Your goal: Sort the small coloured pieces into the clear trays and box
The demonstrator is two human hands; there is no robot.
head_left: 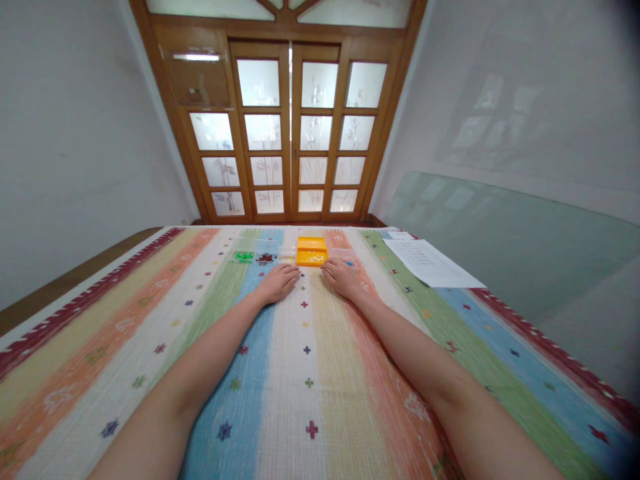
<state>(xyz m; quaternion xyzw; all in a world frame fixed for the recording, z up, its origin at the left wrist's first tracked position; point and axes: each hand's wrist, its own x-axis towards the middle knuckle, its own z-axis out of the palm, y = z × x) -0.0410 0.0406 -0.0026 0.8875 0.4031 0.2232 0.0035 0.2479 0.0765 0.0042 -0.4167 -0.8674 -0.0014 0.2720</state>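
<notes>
An orange-yellow box stands with its lid raised, and small white pieces lie inside it. My left hand rests on the cloth just short of its front left corner, fingers stretched out and holding nothing I can see. By the front right corner lies my right hand, its fingers extended; whether the fingertips touch the box is too small to tell. Left of the box are clear containers with green pieces, dark brown pieces and pale yellow pieces. Blue pieces show partly behind my right hand.
A striped tablecloth covers the table. White printed sheets lie at the right, near the table's edge. A pale green glass panel leans by the right wall, and wooden glazed doors stand beyond the table.
</notes>
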